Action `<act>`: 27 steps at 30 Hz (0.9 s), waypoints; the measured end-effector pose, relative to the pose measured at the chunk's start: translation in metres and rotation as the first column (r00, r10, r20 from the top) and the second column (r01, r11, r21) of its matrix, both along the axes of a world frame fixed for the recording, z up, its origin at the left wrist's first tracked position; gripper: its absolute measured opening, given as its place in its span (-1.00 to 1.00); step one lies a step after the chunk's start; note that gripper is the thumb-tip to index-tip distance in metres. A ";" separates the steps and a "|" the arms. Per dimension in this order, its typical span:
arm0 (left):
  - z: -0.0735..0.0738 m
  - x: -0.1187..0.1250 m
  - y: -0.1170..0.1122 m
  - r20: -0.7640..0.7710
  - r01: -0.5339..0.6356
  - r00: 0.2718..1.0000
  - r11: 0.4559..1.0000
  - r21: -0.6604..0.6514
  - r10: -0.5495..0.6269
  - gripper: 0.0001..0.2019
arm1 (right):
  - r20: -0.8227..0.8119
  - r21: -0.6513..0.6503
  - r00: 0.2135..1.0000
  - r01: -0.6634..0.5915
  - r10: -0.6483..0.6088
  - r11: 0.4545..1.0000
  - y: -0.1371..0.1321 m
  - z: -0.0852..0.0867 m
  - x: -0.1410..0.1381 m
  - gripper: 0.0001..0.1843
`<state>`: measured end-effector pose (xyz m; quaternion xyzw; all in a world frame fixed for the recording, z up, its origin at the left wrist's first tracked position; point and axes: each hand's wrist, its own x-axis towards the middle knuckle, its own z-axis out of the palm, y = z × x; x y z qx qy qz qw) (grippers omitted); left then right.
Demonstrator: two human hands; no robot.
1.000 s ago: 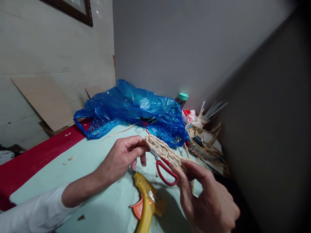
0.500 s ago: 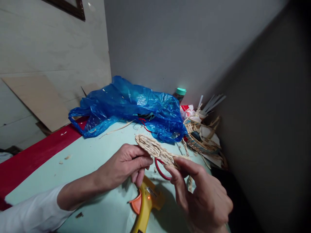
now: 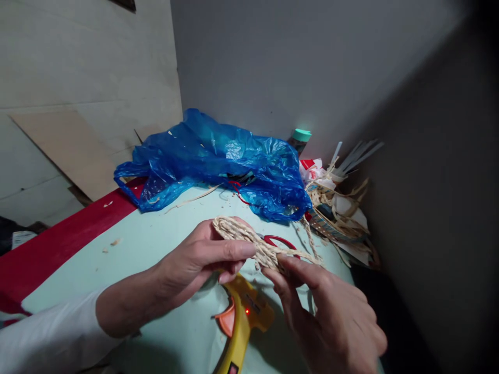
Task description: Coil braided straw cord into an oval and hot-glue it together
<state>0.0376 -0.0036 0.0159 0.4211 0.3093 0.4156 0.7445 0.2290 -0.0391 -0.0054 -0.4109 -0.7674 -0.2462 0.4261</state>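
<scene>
A flat, elongated coil of pale braided straw cord (image 3: 234, 228) is held up between my two hands. My left hand (image 3: 206, 254) grips its left part, with the thumb pressed across the face of the coil. At the right end, my right hand (image 3: 327, 306) pinches the coil between thumb and fingers. A loose length of the cord runs off to the right, past the right fingers. Below the hands lies a yellow glue gun (image 3: 241, 327) with an orange trigger and a lit red light. Red-handled scissors (image 3: 283, 240) lie behind the coil, partly hidden by it.
A crumpled blue plastic bag (image 3: 218, 161) spreads across the back of the pale green tabletop (image 3: 156, 234). At the right, a woven basket (image 3: 335, 226) holds straw strips, near white glue sticks (image 3: 358, 158). A jar with a teal lid (image 3: 301, 136) stands by the wall.
My left thumb has moved up onto the face of the coil, and the left hand now covers more of it. The view has shifted slightly, so the surroundings sit a little differently.
</scene>
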 end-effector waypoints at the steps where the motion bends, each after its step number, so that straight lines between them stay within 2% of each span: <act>1: 0.001 0.000 0.000 -0.012 0.007 1.000 1.000 0.000 -0.007 -0.79 | 0.007 -0.005 1.000 -0.015 0.015 1.000 0.000 0.000 0.000 -0.89; 6: 0.003 -0.001 0.001 -0.041 0.023 0.999 1.000 0.008 -0.022 -0.80 | 0.010 -0.090 0.996 -0.085 0.086 0.992 0.000 0.000 -0.003 -0.86; 9: 0.004 -0.002 0.001 -0.036 0.027 0.999 1.000 0.010 -0.027 -0.82 | -0.004 -0.097 0.992 -0.128 0.128 0.987 0.000 0.002 -0.004 -0.86; 14: 0.002 -0.002 0.000 -0.055 0.048 0.997 0.998 0.032 -0.046 -0.75 | 0.007 -0.158 0.994 -0.104 0.107 0.982 -0.005 0.001 -0.005 -0.83; 17: 0.000 -0.002 0.001 -0.054 0.063 0.997 0.998 0.026 -0.062 -0.74 | 0.003 -0.199 0.991 -0.131 0.134 0.971 -0.006 -0.002 -0.004 -0.80; 20: 0.001 -0.002 0.001 -0.056 0.079 0.995 0.997 0.019 -0.078 -0.72 | -0.031 -0.177 0.987 -0.158 0.155 0.971 -0.005 -0.004 -0.005 -0.78; 23: 0.002 -0.002 0.000 -0.066 0.065 0.996 0.997 0.032 -0.063 -0.72 | -0.064 -0.123 0.985 -0.167 0.160 0.978 -0.002 -0.003 -0.006 -0.91; 27: 0.003 -0.001 -0.002 -0.052 0.011 0.999 1.000 0.029 -0.009 -0.78 | -0.069 -0.172 0.986 -0.164 0.154 0.971 0.000 0.001 -0.006 -0.88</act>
